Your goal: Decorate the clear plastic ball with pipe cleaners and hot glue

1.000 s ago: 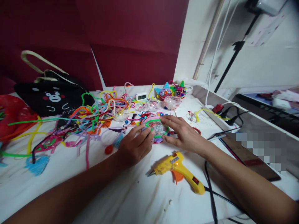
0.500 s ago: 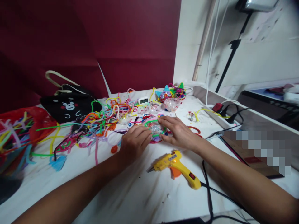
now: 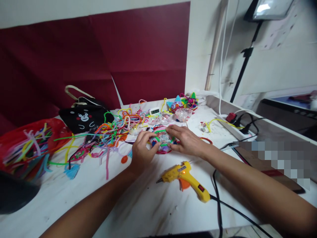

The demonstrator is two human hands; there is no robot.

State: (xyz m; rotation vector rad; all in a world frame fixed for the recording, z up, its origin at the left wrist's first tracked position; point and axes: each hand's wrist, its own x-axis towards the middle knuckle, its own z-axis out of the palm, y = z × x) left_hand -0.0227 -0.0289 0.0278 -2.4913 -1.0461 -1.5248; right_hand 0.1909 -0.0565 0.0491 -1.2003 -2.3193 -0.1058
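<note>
Two bare hands at a round, multicoloured craft piece with a clear, glittery centre and a green-and-pink border [image 3: 163, 138], which lies on the white, brown-streaked tabletop [image 3: 138, 215] beyond a yellow glue gun with an orange trigger [image 3: 174, 172]. The change I notice first is in the left hand [image 3: 143, 149]: half a second ago its fingers lay close together over the piece's left edge; now thumb and fingers stand apart, curved about that edge, and more of the left border shows between them. The right hand [image 3: 189, 139] keeps nearly the same pose, fingers extended over the far right border, thumb near the lower right. From where I stand, neither hand is closed into a fist, but I cannot tell how firmly either grips. I take the change as a resettling of the left hand's hold, with the piece itself seemingly in place and the work on it unfinished. Compared with the earlier view, the outlook has shifted: pale wall [image 3: 61, 10] now shows above the maroon sheet [image 3: 146, 43], and more of the red plastic bag of fuzzy coloured stems [image 3: 55, 127] appears at left. The glue gun lies untouched, its small light glowing.
</note>
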